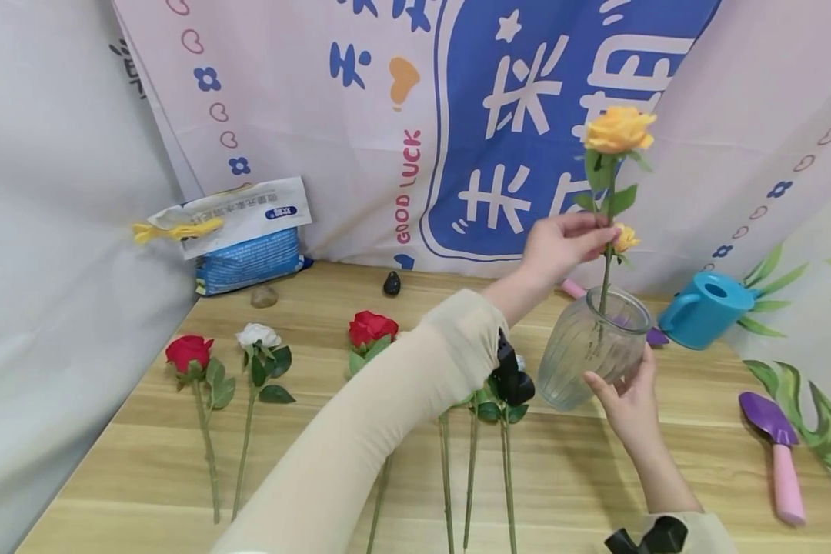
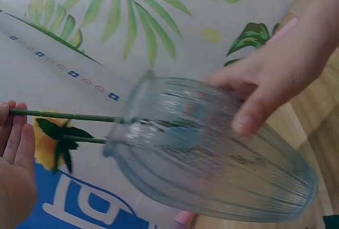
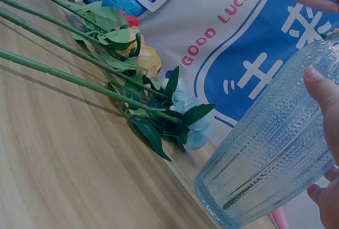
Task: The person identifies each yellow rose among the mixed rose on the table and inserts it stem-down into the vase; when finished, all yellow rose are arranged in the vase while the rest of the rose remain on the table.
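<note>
My left hand (image 1: 561, 250) pinches the green stem of a yellow rose (image 1: 619, 131) above a clear ribbed glass vase (image 1: 571, 362). The rose stands nearly upright, its lower stem inside the vase mouth. Behind those fingers shows a smaller yellow bloom (image 1: 625, 237); in the left wrist view, its stem (image 2: 87, 140) also runs into the mouth. My right hand (image 1: 633, 412) grips the side of the vase, which leans over the wooden table. Through the glass in the right wrist view, a stem end (image 3: 243, 191) shows low in the vase.
A red rose (image 1: 189, 354) and a white rose (image 1: 258, 336) lie at left. Several more flowers, including another red rose (image 1: 372, 329), lie partly under my left forearm. A blue watering can (image 1: 709, 308), a purple trowel (image 1: 779, 454) and a blue-and-white bag (image 1: 249, 258) stand or lie around.
</note>
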A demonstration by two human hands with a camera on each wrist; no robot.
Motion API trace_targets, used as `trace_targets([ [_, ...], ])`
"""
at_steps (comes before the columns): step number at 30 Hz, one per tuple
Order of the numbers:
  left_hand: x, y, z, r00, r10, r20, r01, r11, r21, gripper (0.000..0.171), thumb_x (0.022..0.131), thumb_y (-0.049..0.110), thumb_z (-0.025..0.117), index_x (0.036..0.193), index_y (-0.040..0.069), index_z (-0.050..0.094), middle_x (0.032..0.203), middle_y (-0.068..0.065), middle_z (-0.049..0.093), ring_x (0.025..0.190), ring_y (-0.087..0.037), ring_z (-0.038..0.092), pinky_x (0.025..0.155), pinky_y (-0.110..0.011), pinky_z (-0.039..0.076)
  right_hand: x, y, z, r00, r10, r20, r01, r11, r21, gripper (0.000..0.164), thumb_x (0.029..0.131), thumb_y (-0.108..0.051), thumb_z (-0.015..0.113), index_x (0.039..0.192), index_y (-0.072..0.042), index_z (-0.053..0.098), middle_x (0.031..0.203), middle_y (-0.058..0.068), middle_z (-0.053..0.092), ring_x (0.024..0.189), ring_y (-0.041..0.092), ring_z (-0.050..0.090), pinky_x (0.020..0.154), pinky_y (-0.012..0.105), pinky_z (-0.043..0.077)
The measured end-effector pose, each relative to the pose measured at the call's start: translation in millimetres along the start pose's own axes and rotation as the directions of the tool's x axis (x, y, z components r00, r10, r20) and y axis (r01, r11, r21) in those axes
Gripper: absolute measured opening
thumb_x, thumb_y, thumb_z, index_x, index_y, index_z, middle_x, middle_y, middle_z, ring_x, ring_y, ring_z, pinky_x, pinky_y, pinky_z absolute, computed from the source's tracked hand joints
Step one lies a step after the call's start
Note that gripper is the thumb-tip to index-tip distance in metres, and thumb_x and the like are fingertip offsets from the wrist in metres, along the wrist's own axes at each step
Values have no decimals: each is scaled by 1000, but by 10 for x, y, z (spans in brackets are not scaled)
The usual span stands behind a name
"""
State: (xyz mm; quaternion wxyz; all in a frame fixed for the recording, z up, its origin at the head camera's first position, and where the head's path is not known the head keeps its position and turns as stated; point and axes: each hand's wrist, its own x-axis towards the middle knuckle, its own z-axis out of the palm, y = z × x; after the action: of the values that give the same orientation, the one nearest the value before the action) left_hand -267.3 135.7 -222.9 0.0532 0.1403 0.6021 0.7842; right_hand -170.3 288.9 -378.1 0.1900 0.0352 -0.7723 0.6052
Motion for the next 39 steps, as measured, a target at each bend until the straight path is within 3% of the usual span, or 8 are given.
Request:
trace_targets([
  [5, -53, -219, 7, 995, -95, 10, 93, 991, 99, 16, 78, 19, 71, 92, 11, 69, 77, 4, 68, 66, -10, 63, 49, -30, 52, -4, -3, 3, 1000, -2, 6, 2, 1000, 7, 88, 79, 11, 61, 142, -22, 9, 141, 12, 23, 131, 24, 23, 105, 53, 13],
  [10, -51, -349, -18, 991, -88, 97, 76, 990, 119, 14, 78, 12, 71, 89, 4, 69, 77, -1, 69, 66, -7, 63, 56, -20, 51, 9, 0, 1, 1000, -9, 9, 9, 1000, 23, 87, 79, 10, 61, 142, -21, 8, 141, 10, 23, 131, 22, 21, 106, 52, 12],
  [14, -47, -389, -36, 984, -66, 166, 23, 969, 247, 13, 78, 12, 70, 88, 4, 69, 78, 1, 68, 68, -3, 60, 58, -17, 50, 22, -7, 9, 1000, -13, 5, 13, 999, 32, 88, 79, 12, 60, 142, -20, 8, 141, 9, 22, 131, 21, 21, 106, 50, 13],
  [18, -34, -396, -52, 972, -29, 235, -72, 908, 412, 13, 79, 16, 70, 90, 8, 70, 80, 5, 67, 68, -1, 59, 59, -14, 48, 23, -11, 9, 1000, -6, 9, 6, 1000, 28, 89, 79, 11, 60, 142, -21, 6, 142, 10, 20, 132, 20, 19, 106, 50, 12],
  [24, -26, -374, -44, 947, 20, 320, -220, 766, 604, 12, 82, 20, 67, 92, 13, 70, 84, 10, 67, 75, 5, 57, 65, -8, 43, 20, -3, 0, 1000, 10, 13, -11, 1000, 21, 88, 80, 10, 60, 142, -21, 5, 143, 12, 18, 132, 21, 18, 106, 51, 10],
  [31, -43, -291, 10, 945, -16, 327, -235, 661, 712, 13, 81, 25, 68, 92, 18, 70, 84, 13, 66, 76, 5, 56, 64, -8, 41, 23, 15, 1, 1000, 6, 16, -7, 999, 38, 86, 80, 10, 59, 141, -20, 7, 142, 13, 20, 132, 19, 17, 107, 50, 10],
  [34, -64, -268, 32, 947, -52, 317, -203, 668, 716, 16, 81, 26, 68, 95, 19, 70, 86, 14, 66, 76, 5, 57, 63, -8, 42, 16, 23, -2, 1000, -7, 19, 6, 999, 32, 87, 80, 11, 59, 142, -20, 6, 143, 12, 19, 133, 19, 17, 107, 50, 10],
  [39, -88, -272, 23, 958, -61, 279, -146, 735, 662, 15, 81, 25, 69, 94, 18, 70, 87, 13, 66, 77, 4, 56, 62, -8, 43, 9, 24, -9, 1000, -15, 18, 15, 1000, 8, 87, 81, 10, 59, 142, -21, 6, 144, 12, 18, 133, 20, 16, 106, 51, 10],
])
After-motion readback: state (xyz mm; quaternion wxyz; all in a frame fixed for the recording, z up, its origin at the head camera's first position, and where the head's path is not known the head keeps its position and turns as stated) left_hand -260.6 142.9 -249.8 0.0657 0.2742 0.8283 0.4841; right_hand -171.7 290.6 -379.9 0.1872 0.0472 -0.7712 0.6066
